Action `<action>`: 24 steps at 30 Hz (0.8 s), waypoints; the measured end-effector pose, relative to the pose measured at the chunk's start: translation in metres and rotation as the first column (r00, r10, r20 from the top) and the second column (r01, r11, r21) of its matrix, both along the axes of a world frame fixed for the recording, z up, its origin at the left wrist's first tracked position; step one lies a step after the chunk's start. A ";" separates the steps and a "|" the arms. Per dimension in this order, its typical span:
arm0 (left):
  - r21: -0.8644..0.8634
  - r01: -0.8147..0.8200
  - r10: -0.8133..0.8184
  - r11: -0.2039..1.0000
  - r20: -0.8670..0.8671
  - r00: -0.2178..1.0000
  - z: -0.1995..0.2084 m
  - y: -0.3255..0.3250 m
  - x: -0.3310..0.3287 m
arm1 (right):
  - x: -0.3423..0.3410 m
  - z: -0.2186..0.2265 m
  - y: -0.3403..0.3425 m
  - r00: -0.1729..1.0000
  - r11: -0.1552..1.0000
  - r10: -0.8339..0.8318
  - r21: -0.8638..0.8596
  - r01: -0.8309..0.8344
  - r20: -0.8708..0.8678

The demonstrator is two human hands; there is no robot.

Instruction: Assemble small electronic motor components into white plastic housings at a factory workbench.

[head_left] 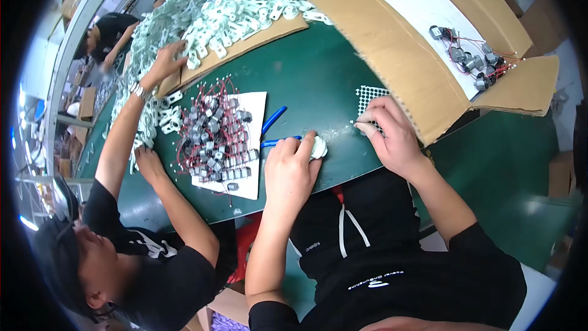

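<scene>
My left hand (286, 168) is closed around a pale mint plastic part (319, 147), held just above the green table near its front edge. Beside that hand lies a tool with two blue handles (275, 120), its other end hidden. My right hand (395, 135) has thumb and forefinger pinched together; a tiny whitish speck shows at the tips, too small to name. Partly under those fingers is a small white sheet with rows of dark dots (370, 94). To the left, many small grey motors (211, 135) with red wires lie on a white board (254, 110).
An open cardboard box (392, 37) with more wired motors (468, 58) on a white sheet stands at the right. Mint plastic parts (214, 18) are heaped on cardboard at the back left. A co-worker (122, 251) reaches across the table's left side; other people sit farther back.
</scene>
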State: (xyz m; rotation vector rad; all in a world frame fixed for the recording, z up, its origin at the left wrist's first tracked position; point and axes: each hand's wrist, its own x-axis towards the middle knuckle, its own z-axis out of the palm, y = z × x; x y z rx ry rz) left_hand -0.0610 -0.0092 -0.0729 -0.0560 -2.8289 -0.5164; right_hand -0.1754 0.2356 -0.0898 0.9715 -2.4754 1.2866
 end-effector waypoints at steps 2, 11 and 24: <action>-0.064 -0.028 0.033 0.998 0.064 0.997 -0.008 0.001 0.006 | 0.004 0.000 -0.010 0.995 1.000 0.008 -0.025 -0.011 -0.095; -0.023 -0.067 0.061 0.997 -0.205 0.977 -0.029 0.008 0.030 | 0.002 0.015 -0.025 0.963 0.965 0.236 0.144 -0.217 -0.132; 0.069 -0.088 0.108 0.994 -0.394 0.912 -0.045 0.014 0.045 | 0.007 0.023 -0.008 0.954 0.914 0.291 0.315 -0.256 -0.067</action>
